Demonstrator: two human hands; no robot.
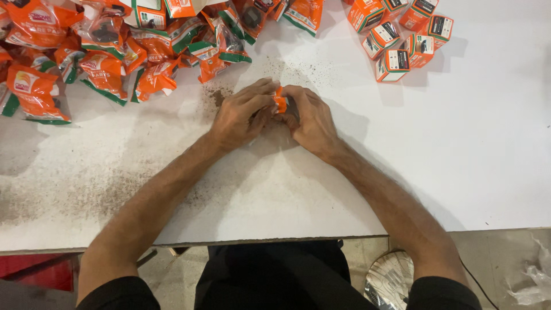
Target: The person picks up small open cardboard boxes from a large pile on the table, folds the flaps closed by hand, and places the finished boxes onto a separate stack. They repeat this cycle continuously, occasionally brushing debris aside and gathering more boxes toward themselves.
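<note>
Nearest the viewer, two bare forearms in black sleeves extend over the edge of a white desk point(459, 172). At mid-desk the left hand point(241, 115) and right hand point(313, 120) meet, fingers point(258, 92) of both closed around a small orange packet point(280, 103) pinched between them and largely hidden. Dark dust speckles the desk around the hands. Beyond, at far left, lies a heap of orange-and-green plastic pouches point(103, 51); at far right, a cluster of small orange boxes point(402, 37).
</note>
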